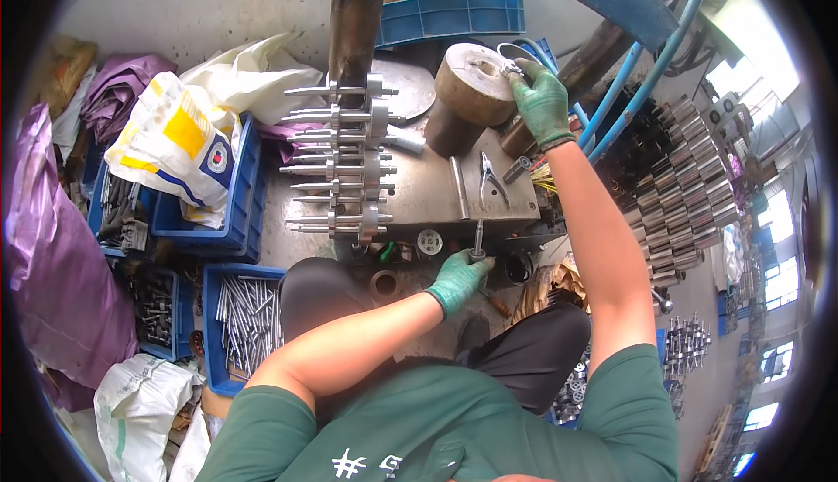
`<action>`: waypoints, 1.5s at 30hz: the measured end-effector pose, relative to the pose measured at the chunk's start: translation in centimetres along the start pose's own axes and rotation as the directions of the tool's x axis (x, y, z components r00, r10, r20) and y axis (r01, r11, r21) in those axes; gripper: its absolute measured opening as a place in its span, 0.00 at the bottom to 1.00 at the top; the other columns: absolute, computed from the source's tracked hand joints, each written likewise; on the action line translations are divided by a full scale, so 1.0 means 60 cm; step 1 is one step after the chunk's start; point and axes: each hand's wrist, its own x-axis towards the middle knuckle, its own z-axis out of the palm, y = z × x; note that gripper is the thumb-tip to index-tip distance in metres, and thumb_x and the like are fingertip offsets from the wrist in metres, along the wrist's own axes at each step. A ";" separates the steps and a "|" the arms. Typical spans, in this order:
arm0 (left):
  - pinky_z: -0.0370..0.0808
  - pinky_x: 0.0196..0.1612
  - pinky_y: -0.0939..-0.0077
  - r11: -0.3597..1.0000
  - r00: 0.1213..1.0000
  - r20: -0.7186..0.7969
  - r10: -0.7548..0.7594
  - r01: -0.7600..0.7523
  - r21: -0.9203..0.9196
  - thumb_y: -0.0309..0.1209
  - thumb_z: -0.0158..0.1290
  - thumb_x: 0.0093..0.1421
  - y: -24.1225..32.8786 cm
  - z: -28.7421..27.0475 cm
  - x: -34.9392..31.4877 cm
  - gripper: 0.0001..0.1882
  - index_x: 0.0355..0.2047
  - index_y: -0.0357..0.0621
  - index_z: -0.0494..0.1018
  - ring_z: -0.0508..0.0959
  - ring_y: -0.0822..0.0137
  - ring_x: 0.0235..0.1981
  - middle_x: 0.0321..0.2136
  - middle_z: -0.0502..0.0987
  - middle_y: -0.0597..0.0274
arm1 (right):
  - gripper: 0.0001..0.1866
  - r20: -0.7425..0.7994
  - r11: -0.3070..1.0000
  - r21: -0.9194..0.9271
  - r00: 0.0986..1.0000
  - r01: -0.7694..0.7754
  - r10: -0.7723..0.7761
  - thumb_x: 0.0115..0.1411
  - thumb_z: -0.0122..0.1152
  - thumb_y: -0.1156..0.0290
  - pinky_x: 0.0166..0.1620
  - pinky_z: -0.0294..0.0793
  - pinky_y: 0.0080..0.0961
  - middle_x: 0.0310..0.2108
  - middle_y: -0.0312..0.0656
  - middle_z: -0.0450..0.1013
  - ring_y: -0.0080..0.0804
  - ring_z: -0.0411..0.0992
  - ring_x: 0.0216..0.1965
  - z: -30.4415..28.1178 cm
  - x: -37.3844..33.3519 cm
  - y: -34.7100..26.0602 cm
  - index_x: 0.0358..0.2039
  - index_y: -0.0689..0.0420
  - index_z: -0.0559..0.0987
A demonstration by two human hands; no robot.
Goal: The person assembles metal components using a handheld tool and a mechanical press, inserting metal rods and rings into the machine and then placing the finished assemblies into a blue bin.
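In my left hand, gloved in green, is a slim metal shaft with a round collar, held upright before the bench's front edge. My right hand, in a matching glove, is up at the right rim of a thick steel cylinder with a hole in its top. Its fingers are closed around a small shiny piece that I cannot make out. Circlip pliers lie on the metal bench, between a steel rod and a short dark cylinder.
Shafts with gears stand in a row left of the bench, by a steel post. A blue crate of loose rods is by my left knee. Blue hoses hang at right, near stacked metal cylinders.
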 end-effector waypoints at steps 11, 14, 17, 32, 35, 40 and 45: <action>0.76 0.40 0.71 0.936 0.974 0.228 0.014 0.068 -0.347 0.27 0.54 0.63 -0.003 -0.023 -0.017 0.15 0.51 0.41 0.70 0.76 0.67 0.35 0.34 0.75 0.62 | 0.12 0.149 0.973 0.218 0.988 -0.074 0.042 0.62 0.66 0.74 0.49 0.79 0.30 0.42 0.47 0.82 0.37 0.80 0.43 -0.142 -0.286 -0.010 0.46 0.63 0.83; 0.75 0.46 0.71 0.906 0.948 0.249 0.196 -0.078 -0.416 0.22 0.53 0.58 0.004 -0.028 -0.038 0.25 0.57 0.39 0.67 0.75 0.64 0.42 0.40 0.74 0.59 | 0.10 0.290 0.877 0.306 0.914 -0.370 0.284 0.62 0.66 0.73 0.46 0.80 0.34 0.39 0.50 0.81 0.42 0.81 0.41 -0.127 -0.381 0.026 0.42 0.63 0.83; 0.73 0.60 0.67 0.953 0.949 0.246 0.197 -0.126 -0.277 0.26 0.56 0.63 0.043 -0.026 -0.082 0.32 0.66 0.37 0.62 0.75 0.62 0.54 0.53 0.73 0.56 | 0.11 0.337 0.965 0.218 0.939 -0.146 0.066 0.59 0.67 0.70 0.47 0.78 0.40 0.39 0.52 0.80 0.52 0.79 0.42 -0.160 -0.375 0.004 0.40 0.62 0.84; 0.78 0.43 0.80 0.387 0.399 -0.021 0.917 -0.872 0.300 0.26 0.64 0.63 0.478 -0.035 0.089 0.20 0.55 0.38 0.74 0.81 0.74 0.39 0.44 0.81 0.64 | 0.13 0.380 0.983 0.164 0.925 -0.077 0.009 0.59 0.67 0.61 0.44 0.76 0.45 0.30 0.52 0.80 0.52 0.79 0.37 -0.192 -0.337 -0.016 0.31 0.60 0.84; 0.78 0.44 0.78 0.463 0.475 -0.038 0.879 -0.835 0.298 0.22 0.65 0.61 0.519 -0.028 0.150 0.21 0.54 0.40 0.75 0.81 0.73 0.41 0.42 0.82 0.65 | 0.13 0.315 0.970 0.230 0.949 -0.082 0.006 0.60 0.68 0.61 0.42 0.77 0.44 0.29 0.51 0.79 0.52 0.79 0.36 -0.177 -0.346 0.001 0.31 0.59 0.84; 0.78 0.44 0.77 0.465 0.483 -0.025 0.875 -0.826 0.318 0.22 0.66 0.60 0.534 -0.036 0.210 0.21 0.54 0.40 0.75 0.81 0.73 0.39 0.41 0.82 0.64 | 0.15 0.344 0.963 0.255 0.939 -0.089 -0.004 0.62 0.67 0.57 0.42 0.77 0.44 0.32 0.52 0.80 0.53 0.79 0.37 -0.161 -0.351 0.020 0.33 0.58 0.84; 0.78 0.43 0.78 0.526 0.545 -0.038 0.837 -0.785 0.326 0.22 0.66 0.60 0.517 -0.031 0.205 0.25 0.58 0.39 0.74 0.81 0.73 0.38 0.40 0.82 0.63 | 0.15 0.348 0.974 0.223 0.937 -0.043 -0.038 0.63 0.63 0.57 0.44 0.79 0.45 0.34 0.50 0.81 0.53 0.80 0.38 -0.173 -0.359 0.007 0.37 0.56 0.84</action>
